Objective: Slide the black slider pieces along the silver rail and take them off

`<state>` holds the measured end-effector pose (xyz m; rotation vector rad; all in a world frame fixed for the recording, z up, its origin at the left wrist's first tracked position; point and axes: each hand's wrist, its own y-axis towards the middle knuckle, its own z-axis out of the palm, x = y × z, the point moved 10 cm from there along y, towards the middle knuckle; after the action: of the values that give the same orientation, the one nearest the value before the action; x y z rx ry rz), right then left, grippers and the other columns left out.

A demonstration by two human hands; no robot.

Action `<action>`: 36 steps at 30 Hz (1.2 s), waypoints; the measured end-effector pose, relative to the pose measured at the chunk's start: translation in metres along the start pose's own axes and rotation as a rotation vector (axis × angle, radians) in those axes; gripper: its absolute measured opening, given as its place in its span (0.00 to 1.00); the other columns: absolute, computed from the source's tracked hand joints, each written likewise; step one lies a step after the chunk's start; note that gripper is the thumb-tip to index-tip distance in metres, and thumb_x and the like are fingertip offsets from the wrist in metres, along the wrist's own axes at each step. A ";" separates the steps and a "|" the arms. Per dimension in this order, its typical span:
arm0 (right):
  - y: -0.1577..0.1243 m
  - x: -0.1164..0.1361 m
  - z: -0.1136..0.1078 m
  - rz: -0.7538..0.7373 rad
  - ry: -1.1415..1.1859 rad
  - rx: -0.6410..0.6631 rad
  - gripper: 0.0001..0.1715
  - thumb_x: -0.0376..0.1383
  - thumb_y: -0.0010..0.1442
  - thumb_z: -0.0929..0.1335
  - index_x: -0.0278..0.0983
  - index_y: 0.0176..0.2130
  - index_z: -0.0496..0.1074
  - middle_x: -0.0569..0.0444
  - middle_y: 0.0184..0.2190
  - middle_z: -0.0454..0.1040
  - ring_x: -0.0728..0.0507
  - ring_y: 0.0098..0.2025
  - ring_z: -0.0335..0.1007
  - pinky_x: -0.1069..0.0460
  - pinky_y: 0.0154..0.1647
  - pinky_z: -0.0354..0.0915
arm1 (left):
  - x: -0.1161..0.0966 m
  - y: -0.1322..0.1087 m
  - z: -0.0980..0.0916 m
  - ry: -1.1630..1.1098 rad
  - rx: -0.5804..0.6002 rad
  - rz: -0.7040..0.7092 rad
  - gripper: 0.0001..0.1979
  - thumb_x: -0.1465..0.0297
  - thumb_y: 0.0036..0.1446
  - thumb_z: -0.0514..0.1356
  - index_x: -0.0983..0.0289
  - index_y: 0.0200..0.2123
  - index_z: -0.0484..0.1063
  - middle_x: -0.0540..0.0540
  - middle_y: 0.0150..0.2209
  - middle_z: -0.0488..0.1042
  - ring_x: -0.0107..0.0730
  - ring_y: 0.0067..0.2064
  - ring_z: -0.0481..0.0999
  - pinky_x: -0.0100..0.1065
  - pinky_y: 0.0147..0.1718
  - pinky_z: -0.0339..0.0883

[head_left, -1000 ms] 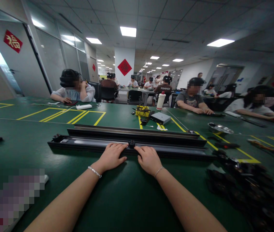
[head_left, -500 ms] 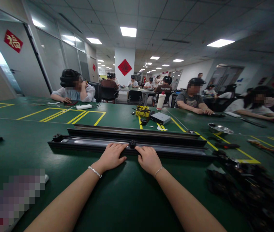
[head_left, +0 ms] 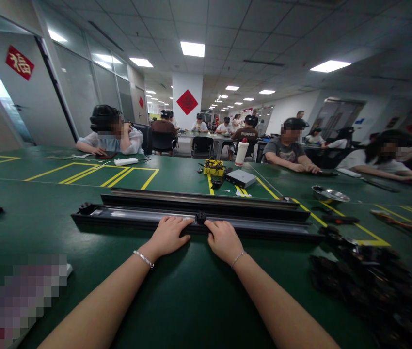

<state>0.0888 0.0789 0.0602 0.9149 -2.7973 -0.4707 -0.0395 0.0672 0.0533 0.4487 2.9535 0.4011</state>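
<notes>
A long black channel-shaped rail (head_left: 148, 216) lies crosswise on the green table, with a shiny strip along its inside. In its channel, near the middle, sits a small black block (head_left: 201, 217). My left hand (head_left: 169, 234) rests over the rail's near edge, fingers stretched out and thumb apart, index fingertip just left of the block. From the other side, my right hand (head_left: 224, 238) reaches over the same edge, its index fingertip at the block's right side. Another black piece (head_left: 86, 208) sits at the rail's left end. A second black rail (head_left: 206, 199) lies right behind.
Many black parts (head_left: 369, 281) are heaped at the right. Beyond the rails are a metal bowl (head_left: 331, 194), a grey box (head_left: 241, 178), a yellow holder with cables (head_left: 213, 167) and a white bottle (head_left: 241, 152). Several people sit across the table and farther back.
The small black block has slid slightly right along the channel. My right index finger has shifted slightly right with it; my left hand stays nearly still.
</notes>
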 end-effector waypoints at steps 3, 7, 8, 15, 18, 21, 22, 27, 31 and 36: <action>-0.001 0.001 0.000 0.008 0.005 0.005 0.23 0.33 0.57 0.61 0.40 0.52 0.66 0.50 0.38 0.71 0.44 0.43 0.63 0.50 0.49 0.52 | 0.000 0.001 -0.001 0.016 0.004 -0.031 0.25 0.59 0.54 0.54 0.51 0.55 0.61 0.51 0.47 0.72 0.38 0.48 0.68 0.41 0.50 0.53; -0.002 0.002 -0.001 0.006 0.018 0.000 0.24 0.32 0.56 0.61 0.40 0.53 0.66 0.49 0.41 0.71 0.43 0.45 0.62 0.49 0.50 0.52 | -0.001 0.002 -0.001 0.032 0.013 -0.063 0.24 0.59 0.54 0.54 0.51 0.55 0.61 0.52 0.47 0.72 0.39 0.48 0.68 0.42 0.49 0.54; -0.003 0.002 -0.001 0.006 0.018 -0.005 0.24 0.32 0.56 0.61 0.40 0.53 0.66 0.49 0.42 0.71 0.44 0.45 0.62 0.49 0.50 0.52 | -0.001 0.002 -0.001 0.034 0.013 -0.064 0.24 0.60 0.54 0.53 0.51 0.56 0.61 0.52 0.48 0.72 0.39 0.49 0.68 0.42 0.48 0.54; -0.004 0.004 -0.004 -0.002 -0.012 -0.038 0.29 0.33 0.56 0.61 0.44 0.57 0.62 0.48 0.53 0.65 0.43 0.50 0.60 0.48 0.53 0.50 | -0.003 0.003 -0.003 0.060 0.012 -0.089 0.25 0.60 0.54 0.53 0.47 0.57 0.59 0.52 0.46 0.72 0.41 0.48 0.69 0.43 0.46 0.55; -0.003 0.008 -0.001 0.008 -0.083 -0.003 0.34 0.33 0.56 0.61 0.49 0.61 0.56 0.48 0.56 0.62 0.42 0.51 0.59 0.46 0.54 0.48 | -0.005 0.003 -0.002 0.073 0.032 -0.095 0.25 0.61 0.55 0.52 0.45 0.57 0.58 0.52 0.46 0.72 0.41 0.47 0.69 0.43 0.45 0.55; -0.001 0.009 0.004 0.048 -0.128 0.035 0.37 0.32 0.56 0.61 0.51 0.62 0.52 0.47 0.57 0.60 0.41 0.53 0.58 0.43 0.56 0.46 | -0.007 0.004 -0.003 0.107 0.024 -0.094 0.25 0.61 0.55 0.52 0.46 0.57 0.58 0.54 0.45 0.72 0.42 0.46 0.69 0.44 0.45 0.55; 0.000 0.009 0.005 0.063 -0.133 0.045 0.37 0.32 0.56 0.61 0.52 0.62 0.52 0.47 0.58 0.60 0.40 0.53 0.58 0.43 0.56 0.45 | -0.008 0.004 -0.003 0.121 0.020 -0.098 0.25 0.61 0.54 0.52 0.47 0.57 0.58 0.54 0.44 0.72 0.43 0.45 0.70 0.44 0.44 0.55; 0.002 0.010 0.009 0.106 -0.129 0.073 0.34 0.33 0.57 0.60 0.51 0.62 0.53 0.46 0.57 0.60 0.40 0.52 0.58 0.41 0.57 0.43 | -0.010 0.004 -0.002 0.151 0.004 -0.100 0.25 0.63 0.54 0.52 0.47 0.57 0.58 0.56 0.43 0.72 0.43 0.45 0.69 0.49 0.48 0.52; 0.002 0.010 0.010 0.109 -0.130 0.089 0.32 0.33 0.58 0.60 0.51 0.60 0.56 0.46 0.55 0.61 0.40 0.52 0.58 0.42 0.58 0.42 | -0.012 0.002 -0.005 0.146 -0.032 -0.085 0.27 0.64 0.53 0.53 0.50 0.57 0.58 0.56 0.44 0.72 0.43 0.46 0.69 0.51 0.51 0.49; 0.001 0.004 0.006 0.149 -0.146 0.064 0.30 0.32 0.57 0.60 0.48 0.58 0.60 0.45 0.52 0.63 0.41 0.50 0.59 0.44 0.57 0.43 | -0.012 0.001 -0.007 0.128 -0.049 -0.097 0.23 0.65 0.53 0.52 0.53 0.54 0.62 0.56 0.45 0.72 0.43 0.47 0.68 0.51 0.52 0.49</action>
<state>0.0837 0.0785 0.0546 0.7033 -3.0006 -0.4449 -0.0290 0.0633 0.0611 0.2824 3.0651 0.5073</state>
